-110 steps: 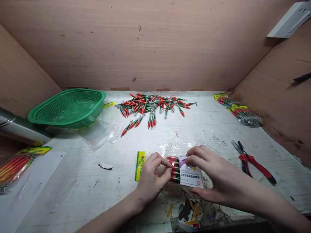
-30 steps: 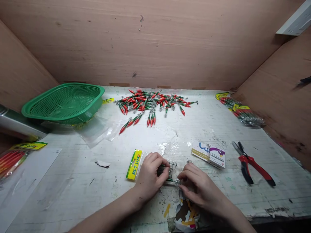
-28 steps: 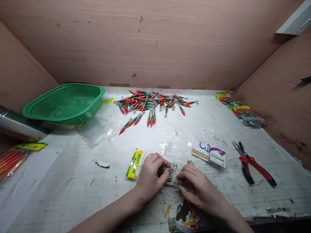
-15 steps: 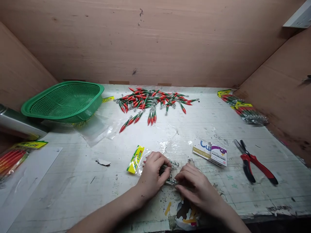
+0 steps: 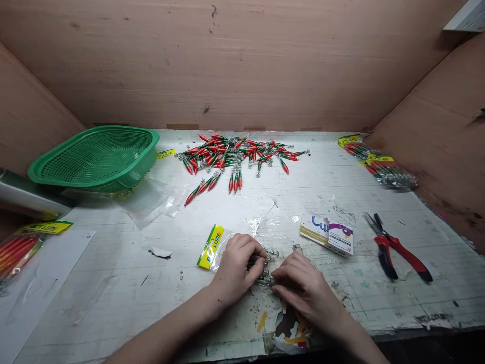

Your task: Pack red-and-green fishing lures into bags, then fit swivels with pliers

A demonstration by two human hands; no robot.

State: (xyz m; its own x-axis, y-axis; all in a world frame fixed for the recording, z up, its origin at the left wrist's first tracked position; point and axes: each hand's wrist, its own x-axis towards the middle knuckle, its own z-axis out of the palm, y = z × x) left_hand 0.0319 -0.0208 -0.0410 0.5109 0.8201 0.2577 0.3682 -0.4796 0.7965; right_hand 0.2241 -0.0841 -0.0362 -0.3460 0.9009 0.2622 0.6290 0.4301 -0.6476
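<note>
A clear plastic bag with a yellow header card [image 5: 210, 246] lies near the front edge of the white table [image 5: 310, 192]. My left hand [image 5: 237, 270] is closed over the bag's middle, pressing on the lures inside. My right hand [image 5: 303, 290] pinches the bag's open right end, where metal hooks [image 5: 270, 253] stick out. The two hands almost touch. A pile of loose red-and-green lures [image 5: 237, 157] lies at the back centre of the table.
A green mesh basket [image 5: 96, 157] stands back left over empty clear bags [image 5: 151, 199]. A small printed card box [image 5: 328, 233] and red-handled pliers [image 5: 396, 247] lie right of my hands. Filled bags sit at the far right [image 5: 379, 164] and far left [image 5: 22, 242].
The small card box, held in my right hand over the bag 3.7 s ago, now lies on the table. Over the last second both hands stay on the bag, shifting only slightly.
</note>
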